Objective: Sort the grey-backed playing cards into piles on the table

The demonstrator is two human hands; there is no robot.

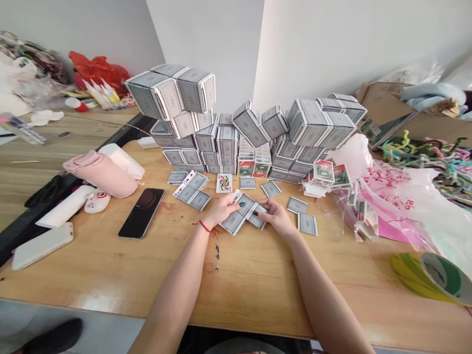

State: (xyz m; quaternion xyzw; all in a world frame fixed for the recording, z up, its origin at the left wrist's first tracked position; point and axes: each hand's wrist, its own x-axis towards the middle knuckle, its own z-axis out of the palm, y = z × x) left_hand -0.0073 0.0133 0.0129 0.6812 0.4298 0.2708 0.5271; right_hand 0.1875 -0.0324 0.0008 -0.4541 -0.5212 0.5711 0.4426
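My left hand (221,209) is closed on a folded, interlocked piece of playing cards (238,216), thumb on top of its grey patterned back. From the other side my right hand (275,215) pinches a grey-backed playing card (257,220) whose edge meets that piece; whether it is slotted in I cannot tell. Beyond my hands a queen card (224,183) lies face up. Another joined card piece (191,190) rests to the left. Single folded cards (307,224) lie face down to the right. Behind stand stacked blocks built from cards (221,147).
Left on the table (165,285) are a black phone (141,214), a pink tumbler (99,173) and a white power bank (43,246). Red-green card boxes (324,172), plastic bags (401,196) and a yellow tape roll (429,275) occupy the right. Taller card blocks (169,93) overhang at back left.
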